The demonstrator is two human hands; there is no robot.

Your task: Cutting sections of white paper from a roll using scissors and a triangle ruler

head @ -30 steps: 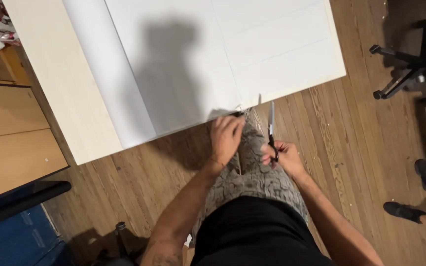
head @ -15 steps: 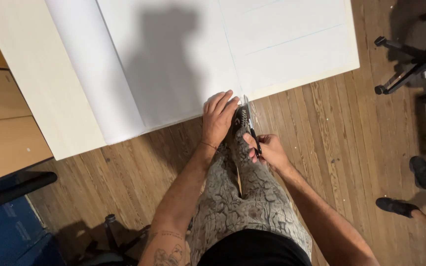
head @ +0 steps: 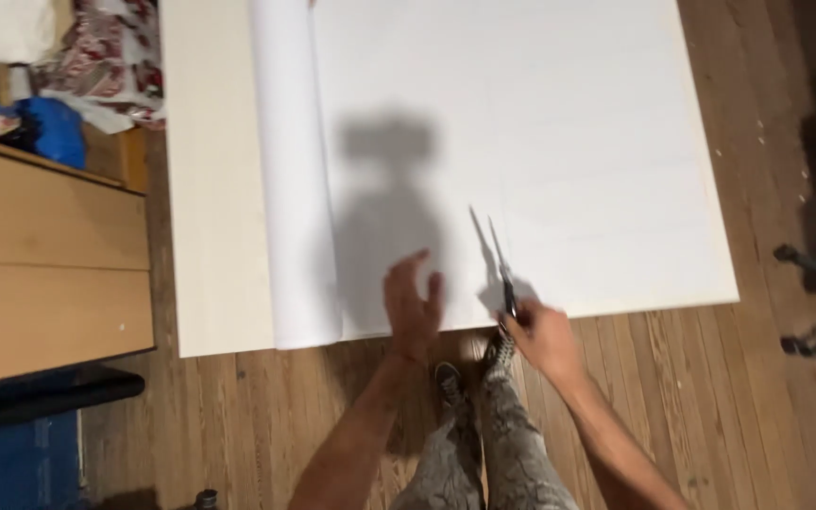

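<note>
My one camera sits on my head and looks almost straight down past my legs at the wooden floor (head: pixel 710 397). It stands fairly high, taking in most of the white sheet (head: pixel 540 142); edges blur slightly, so nearness is hard to judge.

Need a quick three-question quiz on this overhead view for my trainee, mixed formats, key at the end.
1. True or false: the right hand holds scissors with the blades opened over the white sheet.
2. Multiple choice: the rolled part of the paper lies A) along the sheet's left side, B) along its right side, C) on the wooden cabinet.
3. Fill in: the left hand is spread open over the sheet's ____ edge, holding nothing.

Key: 1 true; 2 A; 3 near (the edge closest to the person's feet, by the wooden floor).
</note>
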